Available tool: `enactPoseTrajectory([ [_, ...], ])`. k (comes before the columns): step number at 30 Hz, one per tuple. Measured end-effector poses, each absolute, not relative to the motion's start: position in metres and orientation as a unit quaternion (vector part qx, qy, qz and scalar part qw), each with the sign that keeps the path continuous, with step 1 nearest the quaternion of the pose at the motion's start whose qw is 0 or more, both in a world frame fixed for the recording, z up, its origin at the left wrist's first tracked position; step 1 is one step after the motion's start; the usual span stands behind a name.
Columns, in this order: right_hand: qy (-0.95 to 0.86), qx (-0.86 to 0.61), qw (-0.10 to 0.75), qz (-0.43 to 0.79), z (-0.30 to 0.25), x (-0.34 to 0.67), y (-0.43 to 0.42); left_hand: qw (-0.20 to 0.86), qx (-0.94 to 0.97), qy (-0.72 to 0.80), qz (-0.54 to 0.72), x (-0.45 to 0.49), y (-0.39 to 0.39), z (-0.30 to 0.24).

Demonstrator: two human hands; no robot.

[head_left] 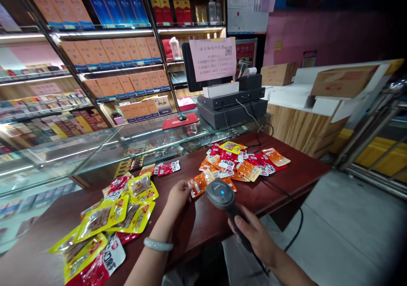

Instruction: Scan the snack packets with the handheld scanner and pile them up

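Note:
My left hand [178,197] pinches an orange snack packet [197,184] just above the dark red counter [286,188]. My right hand [254,235] is wrapped round the handle of a black barcode scanner [220,192], whose head with a blue light points at that packet. A pale bangle sits on my left wrist. A heap of orange, red and yellow snack packets [241,161] lies beyond the scanner. Another heap of yellow and red packets [108,222] lies to the left of my left arm.
A glass display case [95,150] runs along the counter's far side, with shelves of boxed goods behind. A cash register [233,101] with a pink notice stands at the back. The scanner's black cable [295,222] hangs off the counter's right edge. Cardboard boxes sit on a wooden counter at right.

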State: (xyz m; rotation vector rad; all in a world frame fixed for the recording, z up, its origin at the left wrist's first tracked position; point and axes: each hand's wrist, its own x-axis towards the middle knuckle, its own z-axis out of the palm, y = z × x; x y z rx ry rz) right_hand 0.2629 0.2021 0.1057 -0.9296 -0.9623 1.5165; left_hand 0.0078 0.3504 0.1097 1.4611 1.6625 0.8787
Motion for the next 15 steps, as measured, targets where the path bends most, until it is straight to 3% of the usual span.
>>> enactPoseTrajectory([
  [4, -0.407, -0.385, 0.540, 0.628, 0.104, 0.265, 0.204, 0.449, 0.532, 0.598, 0.398, 0.021, 0.340, 0.108],
  [15, -0.383, -0.394, 0.578, 0.603, 0.100, 0.262, 0.208, 0.327, 0.551, 0.642, 0.420, 0.026, 0.317, 0.129],
])
